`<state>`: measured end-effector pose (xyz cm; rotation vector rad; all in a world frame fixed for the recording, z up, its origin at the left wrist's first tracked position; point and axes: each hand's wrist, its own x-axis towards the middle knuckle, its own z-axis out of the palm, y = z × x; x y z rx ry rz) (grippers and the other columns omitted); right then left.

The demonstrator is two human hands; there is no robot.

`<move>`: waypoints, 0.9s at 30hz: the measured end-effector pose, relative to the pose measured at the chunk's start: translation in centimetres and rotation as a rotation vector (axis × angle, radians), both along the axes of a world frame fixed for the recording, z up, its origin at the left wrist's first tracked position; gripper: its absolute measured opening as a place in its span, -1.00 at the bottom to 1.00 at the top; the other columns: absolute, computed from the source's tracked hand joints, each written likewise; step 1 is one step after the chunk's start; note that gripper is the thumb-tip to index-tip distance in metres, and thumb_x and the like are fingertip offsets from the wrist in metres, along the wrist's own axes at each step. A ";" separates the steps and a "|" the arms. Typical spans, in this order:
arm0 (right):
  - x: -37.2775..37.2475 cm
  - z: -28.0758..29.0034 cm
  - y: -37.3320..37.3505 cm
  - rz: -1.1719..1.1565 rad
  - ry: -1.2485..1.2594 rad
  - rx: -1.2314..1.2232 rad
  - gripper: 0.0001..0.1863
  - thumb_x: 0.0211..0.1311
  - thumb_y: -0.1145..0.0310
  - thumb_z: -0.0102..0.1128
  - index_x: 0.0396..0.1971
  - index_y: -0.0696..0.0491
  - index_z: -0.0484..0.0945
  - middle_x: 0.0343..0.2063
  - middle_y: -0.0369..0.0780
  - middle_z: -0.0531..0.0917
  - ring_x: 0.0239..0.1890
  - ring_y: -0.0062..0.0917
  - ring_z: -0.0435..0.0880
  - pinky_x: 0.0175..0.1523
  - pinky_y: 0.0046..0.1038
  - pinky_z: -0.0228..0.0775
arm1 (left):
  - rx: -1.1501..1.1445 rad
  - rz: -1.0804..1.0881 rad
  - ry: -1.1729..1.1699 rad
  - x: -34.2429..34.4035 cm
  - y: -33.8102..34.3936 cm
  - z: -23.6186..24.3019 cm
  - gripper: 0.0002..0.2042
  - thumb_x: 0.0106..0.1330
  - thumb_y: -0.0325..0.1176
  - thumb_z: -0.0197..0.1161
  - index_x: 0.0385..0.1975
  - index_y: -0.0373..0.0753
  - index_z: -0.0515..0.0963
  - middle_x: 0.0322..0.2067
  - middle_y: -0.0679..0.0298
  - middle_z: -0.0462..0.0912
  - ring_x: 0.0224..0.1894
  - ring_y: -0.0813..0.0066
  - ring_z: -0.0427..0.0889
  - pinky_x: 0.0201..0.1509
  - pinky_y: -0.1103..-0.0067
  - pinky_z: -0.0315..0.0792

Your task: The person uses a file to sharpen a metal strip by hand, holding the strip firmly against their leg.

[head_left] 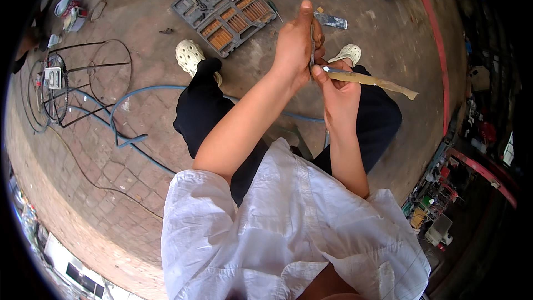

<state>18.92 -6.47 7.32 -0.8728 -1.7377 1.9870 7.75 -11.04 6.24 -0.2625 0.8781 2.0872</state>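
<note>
My left hand (294,44) is raised in front of me with its thumb up. Its fingers are wrapped round a thin dark metal rod (312,41) that stands upright. Close beside it, my right hand (341,95) pinches a long, flat, yellowish-tan strip (383,82), whose free end trails off to the right. The thumb and fingertips of the right hand meet the lower end of the rod, and the exact contact is hidden by the fingers. A small bright bit (326,69) shows at the right fingertips.
An open grey case (225,11) with rows of orange-brown sticks lies ahead on the floor. Near it is a blue-white cylinder (331,20). A blue hose (119,114) and a black wire frame (94,69) are at left. A red floor stripe (438,55) runs at right.
</note>
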 end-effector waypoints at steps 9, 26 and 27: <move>-1.3 -0.3 0.1 -0.044 0.042 -0.015 -0.80 0.09 0.54 0.30 -0.48 0.09 0.39 -0.55 -0.37 0.50 -0.52 -0.82 0.38 -0.44 -0.75 0.16 | 0.053 0.013 -0.041 -0.2 -0.1 -0.2 -0.43 0.31 0.20 -0.05 -0.74 -0.17 0.19 -0.74 0.37 0.15 -0.70 0.57 0.16 -0.68 0.65 0.09; -0.6 -0.5 0.3 -0.037 0.028 0.008 -0.82 0.08 0.57 0.30 -0.46 0.13 0.42 -0.45 -0.31 0.57 -0.41 -0.77 0.48 -0.34 -0.74 0.32 | 0.071 0.011 -0.026 0.4 0.1 -0.5 -0.47 0.38 0.12 -0.11 -0.73 -0.17 0.20 -0.74 0.36 0.17 -0.71 0.57 0.14 -0.68 0.64 0.05; -0.2 -0.3 0.0 -0.047 0.024 0.011 -0.82 0.09 0.57 0.30 -0.47 0.13 0.42 -0.47 -0.31 0.56 -0.41 -0.78 0.48 -0.34 -0.74 0.32 | 0.067 0.015 -0.034 0.1 0.2 -0.5 -0.46 0.38 0.12 -0.11 -0.73 -0.17 0.20 -0.75 0.36 0.17 -0.71 0.57 0.15 -0.68 0.64 0.05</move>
